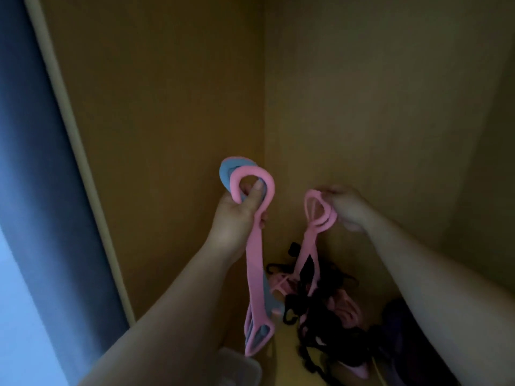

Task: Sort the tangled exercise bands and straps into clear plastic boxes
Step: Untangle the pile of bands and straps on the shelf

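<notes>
Head view: my left hand grips 1 pink-and-blue band, loop raised above my thumb, tail hanging near the clear box. My right hand pinches 1 pink band that runs down into the tangled pile.

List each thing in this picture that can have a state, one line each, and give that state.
Pink and blue flat rubber band loops: lifted, gripped in the left grip, lower ends hanging free.
Pink rubber band loop: pinched by the right grip, lower end running down into the pile.
Pile of black straps and pink bands: tangled, lying below.
Clear plastic box: blurred, contents cannot be told.
</notes>
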The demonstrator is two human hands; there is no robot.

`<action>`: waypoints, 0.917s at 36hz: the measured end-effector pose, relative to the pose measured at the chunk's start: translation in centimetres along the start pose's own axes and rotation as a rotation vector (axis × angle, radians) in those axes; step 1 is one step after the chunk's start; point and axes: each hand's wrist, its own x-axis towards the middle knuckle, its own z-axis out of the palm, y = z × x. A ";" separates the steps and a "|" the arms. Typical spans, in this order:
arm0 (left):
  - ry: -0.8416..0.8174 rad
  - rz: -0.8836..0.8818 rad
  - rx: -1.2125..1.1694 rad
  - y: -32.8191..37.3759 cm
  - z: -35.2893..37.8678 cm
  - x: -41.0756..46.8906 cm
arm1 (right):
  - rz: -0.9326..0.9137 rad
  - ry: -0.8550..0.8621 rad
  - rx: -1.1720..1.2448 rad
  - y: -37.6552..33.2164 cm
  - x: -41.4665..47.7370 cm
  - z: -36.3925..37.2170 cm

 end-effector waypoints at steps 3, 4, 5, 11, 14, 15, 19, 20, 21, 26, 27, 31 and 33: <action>-0.029 -0.001 -0.015 -0.1 0.7 0.7 | -0.070 0.085 -0.012 -2.6 0.0 -1.7; -0.035 -0.005 -0.007 0.0 1.0 0.9 | -0.088 0.105 -0.006 -3.6 0.2 -2.3; -0.038 -0.008 -0.001 0.1 1.3 1.1 | -0.112 0.117 -0.005 -4.7 0.2 -2.9; -0.054 -0.016 0.016 0.6 2.5 2.7 | -0.348 0.353 -0.041 -11.8 0.2 -6.7; -0.076 0.006 0.015 0.9 3.0 3.6 | -0.430 0.404 -0.149 -14.6 -0.2 -8.4; -0.078 0.012 0.011 1.1 3.2 3.9 | -0.445 0.418 -0.161 -15.3 -0.6 -8.9; -0.082 0.034 -0.025 1.7 4.0 5.0 | -0.451 0.285 -0.334 -16.6 -1.4 -10.2; -0.088 0.027 -0.039 1.8 4.2 5.4 | -0.457 0.257 -0.370 -16.8 -1.5 -10.4; -0.087 0.011 -0.063 2.0 4.5 5.8 | -0.464 0.239 -0.405 -17.1 -1.9 -10.4; -0.074 -0.115 -0.213 3.1 5.3 7.9 | -0.493 0.039 -0.415 -19.2 -3.6 -10.4; -0.071 -0.111 -0.216 3.3 5.4 8.2 | -0.482 -0.015 -0.396 -19.7 -4.0 -10.4; -0.097 -0.091 -0.245 4.0 6.1 8.8 | -0.460 -0.163 -0.376 -21.4 -5.6 -10.2; -0.156 -0.085 -0.304 4.4 6.5 8.6 | -0.462 -0.200 -0.402 -21.8 -6.0 -9.6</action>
